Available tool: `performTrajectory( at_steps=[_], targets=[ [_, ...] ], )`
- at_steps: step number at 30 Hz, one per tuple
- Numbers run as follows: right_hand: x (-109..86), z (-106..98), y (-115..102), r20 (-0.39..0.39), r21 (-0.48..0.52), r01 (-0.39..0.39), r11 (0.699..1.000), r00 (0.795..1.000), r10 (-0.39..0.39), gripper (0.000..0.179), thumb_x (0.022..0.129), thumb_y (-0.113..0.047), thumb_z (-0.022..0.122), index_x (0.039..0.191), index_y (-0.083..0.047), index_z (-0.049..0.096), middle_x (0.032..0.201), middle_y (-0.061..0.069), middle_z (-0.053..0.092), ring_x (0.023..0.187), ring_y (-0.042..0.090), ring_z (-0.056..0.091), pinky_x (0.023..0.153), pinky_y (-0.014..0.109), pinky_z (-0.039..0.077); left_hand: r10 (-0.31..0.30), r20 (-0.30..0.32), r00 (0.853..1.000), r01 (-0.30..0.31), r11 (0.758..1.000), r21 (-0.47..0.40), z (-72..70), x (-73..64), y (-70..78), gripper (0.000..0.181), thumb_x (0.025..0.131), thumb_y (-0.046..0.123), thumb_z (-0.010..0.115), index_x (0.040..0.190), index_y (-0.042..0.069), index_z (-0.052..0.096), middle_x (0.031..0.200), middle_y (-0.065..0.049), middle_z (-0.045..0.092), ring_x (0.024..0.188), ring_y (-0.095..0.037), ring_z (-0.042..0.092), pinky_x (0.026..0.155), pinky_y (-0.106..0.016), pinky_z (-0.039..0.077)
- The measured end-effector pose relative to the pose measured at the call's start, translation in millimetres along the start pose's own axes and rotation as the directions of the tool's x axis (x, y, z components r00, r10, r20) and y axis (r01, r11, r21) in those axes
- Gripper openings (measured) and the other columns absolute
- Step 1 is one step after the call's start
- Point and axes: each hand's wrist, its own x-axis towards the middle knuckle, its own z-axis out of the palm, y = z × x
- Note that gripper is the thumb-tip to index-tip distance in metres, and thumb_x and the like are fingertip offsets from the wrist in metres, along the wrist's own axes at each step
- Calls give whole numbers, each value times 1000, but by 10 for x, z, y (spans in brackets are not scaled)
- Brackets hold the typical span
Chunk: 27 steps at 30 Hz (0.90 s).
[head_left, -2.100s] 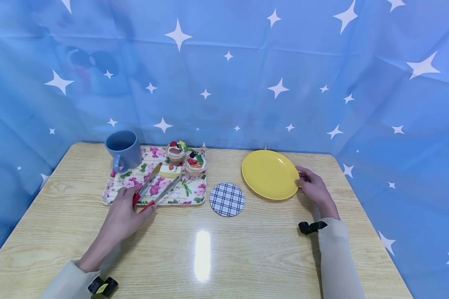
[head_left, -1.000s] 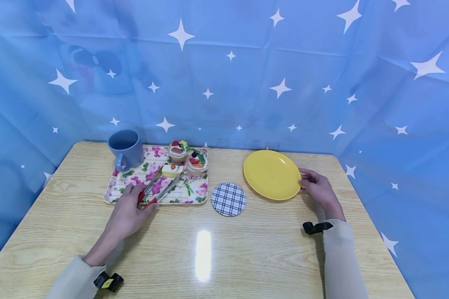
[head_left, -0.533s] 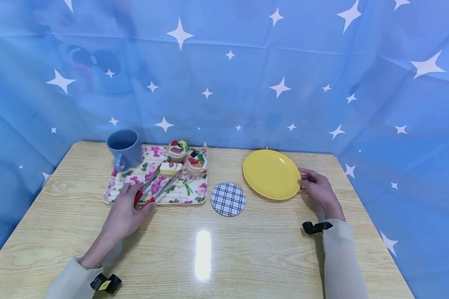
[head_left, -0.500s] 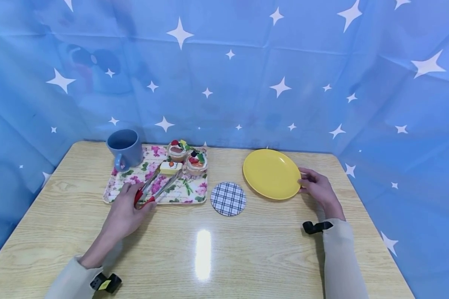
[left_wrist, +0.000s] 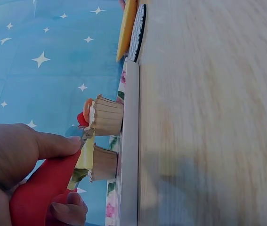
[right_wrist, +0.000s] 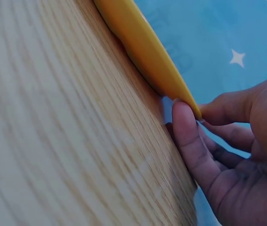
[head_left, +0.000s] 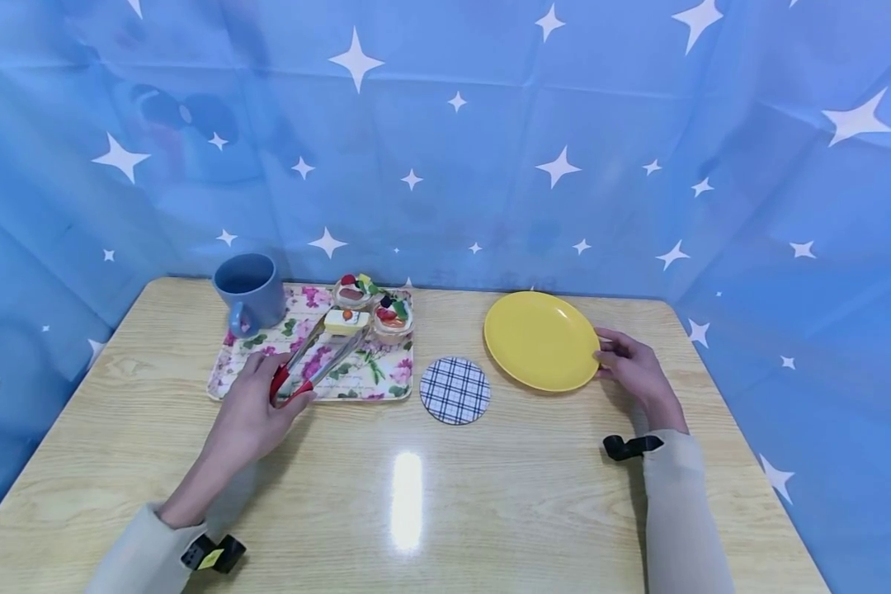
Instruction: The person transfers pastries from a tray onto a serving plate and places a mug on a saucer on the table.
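Observation:
My left hand (head_left: 248, 412) grips a pair of tongs (head_left: 318, 378) with red handles. Between the metal tips sits a small cake (head_left: 346, 322), yellow with white icing and an orange dot. In the left wrist view the yellow cake (left_wrist: 85, 153) is raised off the floral tray (head_left: 267, 384), level with the tops of two cupcakes. The front cupcake (head_left: 392, 320) and the rear cupcake (head_left: 353, 290) stand on that tray, topped with fruit. My right hand (head_left: 638, 371) pinches the right rim of a yellow plate (head_left: 540, 341) between thumb and fingers.
A blue mug (head_left: 249, 293) stands at the tray's left end. A round checked coaster (head_left: 455, 391) lies between tray and plate on the wooden table (head_left: 490, 511). A blue star-patterned cloth (head_left: 445, 148) hangs behind and along the sides.
The tongs have closed in on the small cake and lifted it slightly up and right, off the tray. The right hand stays at the plate's rim. The head view has shifted a little.

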Motion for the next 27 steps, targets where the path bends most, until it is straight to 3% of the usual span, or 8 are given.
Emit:
performTrajectory(
  at_steps=[15,27],
  targets=[
    [41,-25,43,-3,22,-5,1000,1000,5,55,106,-16,54,158,-8,37,141,23,50,92,0,64,81,25,60,46,-32,998,-46,999,-17,-47,14,79,55,91,18,78,135,-5,55,101,-16,50,71,-21,43,60,-29,34],
    [20,-14,44,-11,10,-2,1000,1000,3,54,106,-19,55,157,-9,39,139,21,51,93,1,64,81,23,60,34,-20,999,-35,999,-16,-68,55,158,59,91,20,78,138,-6,54,105,-17,52,77,-25,48,62,-30,38]
  ],
)
